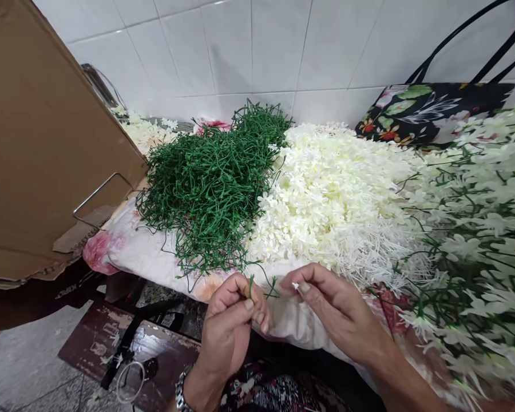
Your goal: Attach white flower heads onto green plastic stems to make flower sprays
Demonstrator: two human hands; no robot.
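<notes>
The left hand [232, 326] is closed around a thin green plastic stem [251, 284]. Thumb and forefinger pinch it so that its forked tip stands up above the knuckles. The right hand [335, 309] pinches a small white flower piece [295, 285] between thumb and fingertips, just beside the stem's tip; whether the two touch cannot be told. Both hands hover at the near edge of the worktop [124, 246], which is draped in a pale cloth printed with pink flowers.

Towards the left side of the worktop lies a tangled heap of green plastic stems [210, 183]. A broad pile of loose cream-white artificial blossoms [326, 189] fills the middle, touching the green heap. Along the right edge lie sprays of white blossoms on green stems [476, 229]. A black floral-print bag [429, 111] rests at the far right corner against the white tiled wall [249, 46]. A brown cardboard sheet [38, 143] leans at the left edge.
</notes>
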